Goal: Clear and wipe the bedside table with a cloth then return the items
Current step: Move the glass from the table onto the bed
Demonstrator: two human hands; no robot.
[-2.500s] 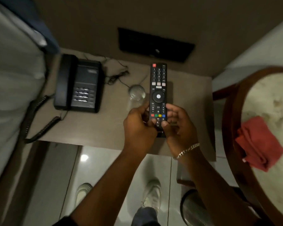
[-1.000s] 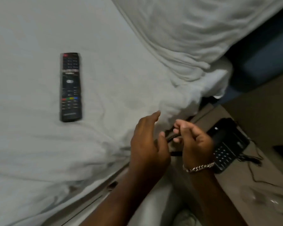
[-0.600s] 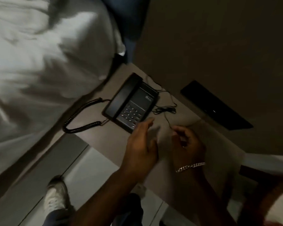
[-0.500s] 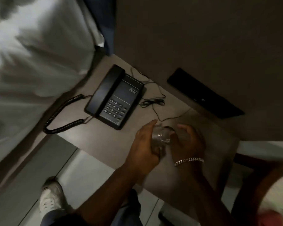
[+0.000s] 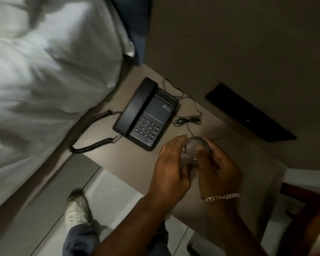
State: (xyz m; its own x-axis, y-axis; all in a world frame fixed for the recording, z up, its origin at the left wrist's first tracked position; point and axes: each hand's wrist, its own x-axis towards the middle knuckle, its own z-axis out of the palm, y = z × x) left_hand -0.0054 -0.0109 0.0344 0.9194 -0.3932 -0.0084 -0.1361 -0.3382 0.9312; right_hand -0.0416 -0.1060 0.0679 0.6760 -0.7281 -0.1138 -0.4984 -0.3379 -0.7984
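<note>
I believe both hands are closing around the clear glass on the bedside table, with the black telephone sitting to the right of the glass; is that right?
Not quite: in the head view the black telephone sits to the left of the clear glass, towards the bed. The rest holds: the left hand and right hand close around the glass on the bedside table.

Black telephone (image 5: pixel 148 115) with coiled black cord (image 5: pixel 89 133), on a beige-brown counter (image 5: pixel 118 159) left of the fingers (image 5: pixel 175 145). Clear, colourless glass (image 5: pixel 195 147) between the fingers. Silver chain bracelet (image 5: pixel 221 196) below. White bedding (image 5: pixel 44 80) far left. White shoe (image 5: pixel 76 209) on pale grey floor tiles (image 5: pixel 109 196).
</note>
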